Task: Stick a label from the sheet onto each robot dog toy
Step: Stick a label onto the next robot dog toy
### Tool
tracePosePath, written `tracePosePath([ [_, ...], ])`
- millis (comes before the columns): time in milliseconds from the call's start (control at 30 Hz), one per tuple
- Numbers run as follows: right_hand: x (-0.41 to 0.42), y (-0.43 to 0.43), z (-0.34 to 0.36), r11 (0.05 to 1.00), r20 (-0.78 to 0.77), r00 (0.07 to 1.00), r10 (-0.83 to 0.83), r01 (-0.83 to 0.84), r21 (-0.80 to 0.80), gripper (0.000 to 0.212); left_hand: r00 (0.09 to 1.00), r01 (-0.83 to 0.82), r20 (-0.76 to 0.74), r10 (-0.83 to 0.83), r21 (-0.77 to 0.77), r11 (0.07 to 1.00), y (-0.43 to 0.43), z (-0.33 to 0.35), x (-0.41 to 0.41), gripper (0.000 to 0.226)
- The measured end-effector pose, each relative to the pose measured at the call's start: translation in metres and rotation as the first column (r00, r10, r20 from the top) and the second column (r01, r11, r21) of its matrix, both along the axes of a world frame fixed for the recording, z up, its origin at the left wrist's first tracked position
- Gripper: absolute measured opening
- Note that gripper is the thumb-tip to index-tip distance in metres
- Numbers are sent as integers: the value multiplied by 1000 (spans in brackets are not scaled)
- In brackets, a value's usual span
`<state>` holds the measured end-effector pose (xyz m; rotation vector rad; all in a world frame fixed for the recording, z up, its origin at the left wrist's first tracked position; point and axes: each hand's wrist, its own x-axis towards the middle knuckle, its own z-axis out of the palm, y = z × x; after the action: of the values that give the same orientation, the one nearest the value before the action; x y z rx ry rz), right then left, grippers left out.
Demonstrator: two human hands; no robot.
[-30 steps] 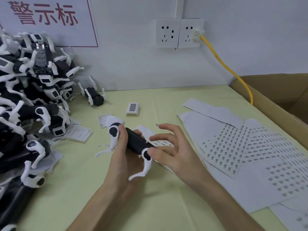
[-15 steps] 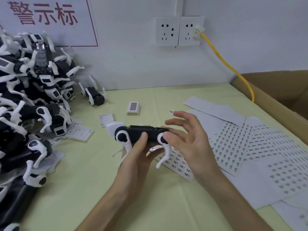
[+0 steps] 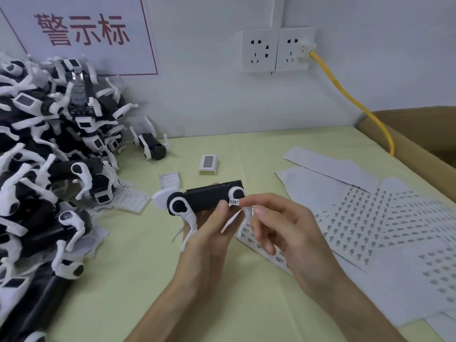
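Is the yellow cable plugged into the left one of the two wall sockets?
No, the yellow cable runs up to a plug in the right wall socket; the left wall socket holds no plug.

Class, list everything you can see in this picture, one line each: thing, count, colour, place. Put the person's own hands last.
held robot dog toy: one, black and white, above table centre
label: one, white, at the held toy's rear end
toy pile: many, black and white, table left
lone toy: one, black and white, by the wall
label sheets: several, white, table right
small white parts: at least two, table middle
sockets: two, white, wall
cable: one, yellow, from right socket
cardboard box: one, brown, far right
sign: one, red on white, wall
table: one, pale yellow
left hand: grips the toy
right hand: pinches the label
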<state>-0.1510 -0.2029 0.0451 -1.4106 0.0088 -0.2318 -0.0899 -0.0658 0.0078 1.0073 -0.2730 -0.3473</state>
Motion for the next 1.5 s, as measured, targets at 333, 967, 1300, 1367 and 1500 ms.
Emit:
tracePosePath([
  [333,-4,4,5,998,4,1000,23,-23,-62,27,1000,-1,9,2,-122,993,0,6,-2,87],
  [967,-4,8,2,995,82,996,21,-13,-96,25,993,-117,-34,117,9,993,-2,1,-4,75],
  [1300,-3,10,-6,989,88,996,13,0,-146,29,991,-131,-25,132,55,990,-3,-2,-3,72],
  [1367,-3,10,-6,989,84,996,7,6,-148,29,992,-124,-23,126,66,990,-3,-1,-4,72],
  [1500,-4,11,-5,989,77,997,5,7,-148,29,991,-135,-8,136,84,987,-3,-1,-4,70],
])
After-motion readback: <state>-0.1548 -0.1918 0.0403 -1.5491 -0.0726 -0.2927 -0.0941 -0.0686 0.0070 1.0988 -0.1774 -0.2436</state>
